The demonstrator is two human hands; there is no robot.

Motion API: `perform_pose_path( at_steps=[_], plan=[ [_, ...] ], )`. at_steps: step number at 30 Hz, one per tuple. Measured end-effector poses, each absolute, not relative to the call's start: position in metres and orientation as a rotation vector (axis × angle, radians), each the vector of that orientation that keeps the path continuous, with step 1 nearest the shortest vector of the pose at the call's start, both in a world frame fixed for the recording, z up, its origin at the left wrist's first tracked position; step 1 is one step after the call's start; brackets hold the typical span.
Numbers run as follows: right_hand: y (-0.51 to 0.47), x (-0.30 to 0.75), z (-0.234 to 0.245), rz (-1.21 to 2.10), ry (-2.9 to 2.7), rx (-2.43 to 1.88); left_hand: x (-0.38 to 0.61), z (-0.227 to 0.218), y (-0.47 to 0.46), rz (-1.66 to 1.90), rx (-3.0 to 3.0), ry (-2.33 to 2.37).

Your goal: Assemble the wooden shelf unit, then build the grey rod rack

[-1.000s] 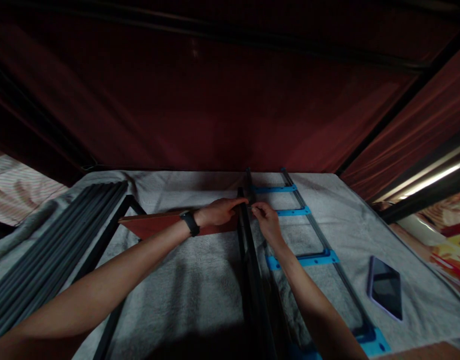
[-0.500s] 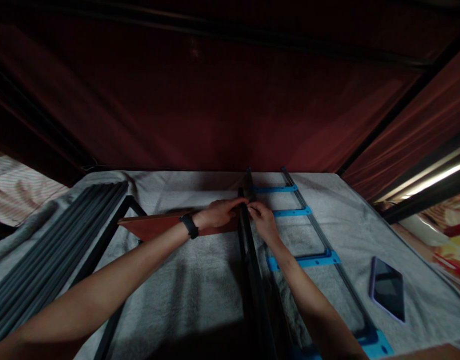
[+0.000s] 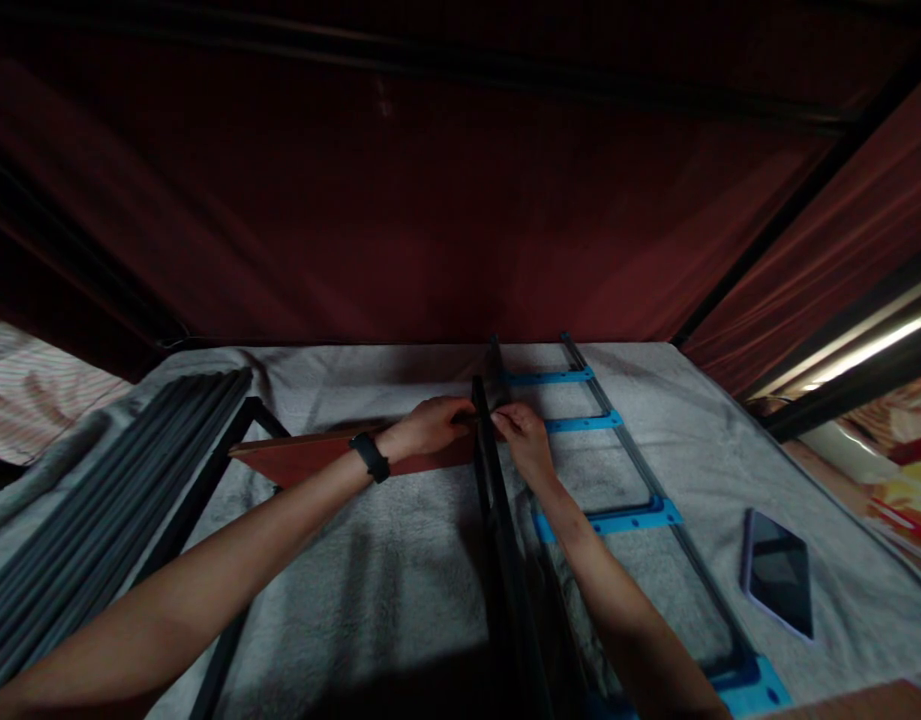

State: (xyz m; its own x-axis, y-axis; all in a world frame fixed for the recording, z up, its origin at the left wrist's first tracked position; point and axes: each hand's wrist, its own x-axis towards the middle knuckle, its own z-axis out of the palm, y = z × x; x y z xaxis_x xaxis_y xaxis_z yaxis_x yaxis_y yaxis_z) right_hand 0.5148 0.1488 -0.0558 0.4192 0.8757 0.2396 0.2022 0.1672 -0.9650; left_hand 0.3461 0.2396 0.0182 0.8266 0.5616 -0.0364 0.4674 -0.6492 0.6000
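Note:
My left hand, with a black band on its wrist, is closed on the right end of a reddish-brown wooden board, where the board meets an upright black metal frame bar. My right hand is on the other side of that bar. Its fingers pinch something small against the bar at the joint; I cannot make out what it is. Both hands almost touch across the bar. The scene is dim.
A grey cloth covers the work surface. Several dark bars lie stacked at the left. A black ladder-like frame with blue brackets lies to the right. A phone lies near the right edge. Dark red curtains hang behind.
My right hand has moved a little left, closer to the bar and the left hand. The camera has shifted slightly; the board and frames have stayed in place.

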Motion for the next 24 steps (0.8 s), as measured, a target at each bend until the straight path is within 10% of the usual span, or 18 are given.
perform_pose_path(
  at_steps=[24],
  plan=[
    [0.139, 0.499, -0.049, 0.611, -1.030, -1.495, 0.347, 0.022, 0.232, 0.134, 2.550, 0.817]
  ],
)
